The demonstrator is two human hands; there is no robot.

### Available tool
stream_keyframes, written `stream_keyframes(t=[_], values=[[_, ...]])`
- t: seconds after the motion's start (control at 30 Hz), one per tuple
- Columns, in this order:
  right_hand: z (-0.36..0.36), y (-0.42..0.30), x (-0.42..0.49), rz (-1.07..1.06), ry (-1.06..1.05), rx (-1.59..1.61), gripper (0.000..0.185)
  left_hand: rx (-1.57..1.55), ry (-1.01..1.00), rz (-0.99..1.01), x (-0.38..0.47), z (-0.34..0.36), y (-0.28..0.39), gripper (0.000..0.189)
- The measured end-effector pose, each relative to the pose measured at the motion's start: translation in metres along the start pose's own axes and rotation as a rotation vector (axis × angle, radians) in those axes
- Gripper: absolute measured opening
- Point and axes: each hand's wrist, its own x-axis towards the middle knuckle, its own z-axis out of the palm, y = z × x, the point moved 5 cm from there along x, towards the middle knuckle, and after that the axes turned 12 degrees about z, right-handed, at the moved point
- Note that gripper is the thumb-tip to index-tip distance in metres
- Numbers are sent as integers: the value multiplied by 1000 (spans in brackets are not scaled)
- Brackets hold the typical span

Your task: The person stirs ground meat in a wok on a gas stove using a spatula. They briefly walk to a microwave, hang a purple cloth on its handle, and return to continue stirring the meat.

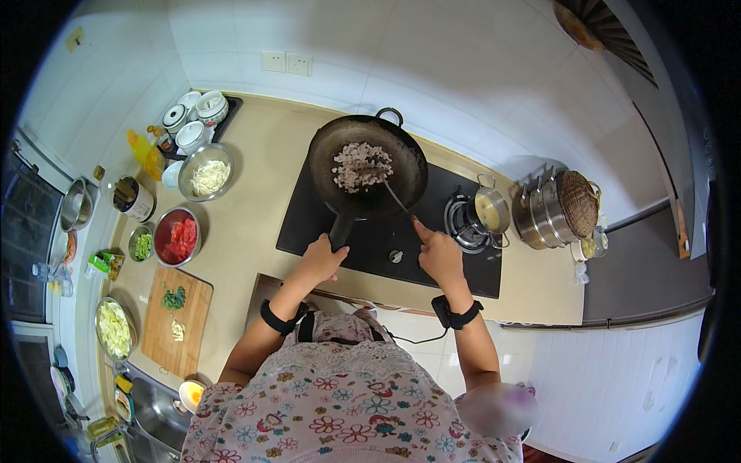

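Note:
A dark wok (pixel 405 156) stands over the left side of a black gas hob (pixel 370 249). My left hand (pixel 320 259) grips the wok's handle (pixel 343 230). In the wok lies a heap of crumbled, browned minced meat (pixel 360 162). My right hand (pixel 441 254) holds a metal spatula (pixel 396 197), index finger stretched along its handle. The spatula's blade rests in the meat and is partly hidden by it. On the right burner (pixel 463 226) sits a small steel pot (pixel 491 212) with pale yellowish liquid inside.
Stacked steel steamers (pixel 538 217) with a woven lid (pixel 579 204) stand right of the hob. Leftward are bowls of shredded white food (pixel 209 177), cut tomato (pixel 180 238) and chopped cabbage (pixel 114 329). A wooden cutting board (pixel 188 324) bears chopped greens (pixel 173 298), beside the sink (pixel 159 411).

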Motion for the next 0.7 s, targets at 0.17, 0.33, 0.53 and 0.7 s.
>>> stream_keyframes(t=[0.17,0.33,0.53,0.7], values=[[-4,-8,-10,68,33,9,67,35,9,10,-2,-1,3,46],[8,-23,-6,-30,-17,74,67,37,-5,17,-2,-1,5,45],[12,-18,6,10,5,146,63,55,10,32,-2,-1,4,45],[13,-28,2,33,-10,40,64,28,9,18,-2,-1,4,45]])
